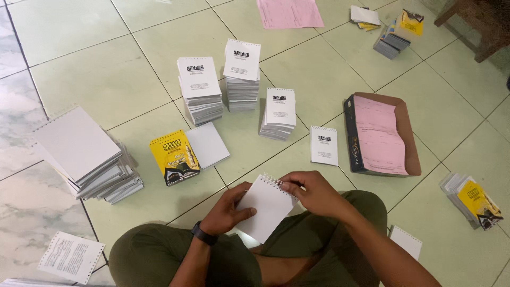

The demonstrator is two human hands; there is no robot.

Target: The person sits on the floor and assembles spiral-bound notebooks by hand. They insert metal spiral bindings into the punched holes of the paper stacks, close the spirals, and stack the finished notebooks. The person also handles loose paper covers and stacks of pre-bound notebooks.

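The person sits cross-legged on the floor [329, 69]. The left hand [227, 211] grips a white spiral booklet [264, 206] over the lap, while the right hand [313, 192] pinches its wire binding, probably steadying it. Sorted stacks [241, 74] lie within reach.

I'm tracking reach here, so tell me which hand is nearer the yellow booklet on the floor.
Left. The left hand grips the white pad's lower-left edge, just right of and below the yellow booklet. The right hand pinches the pad's spiral top, farther right.

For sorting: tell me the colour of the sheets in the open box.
Pink sheets in the open box, clearest in the head view.
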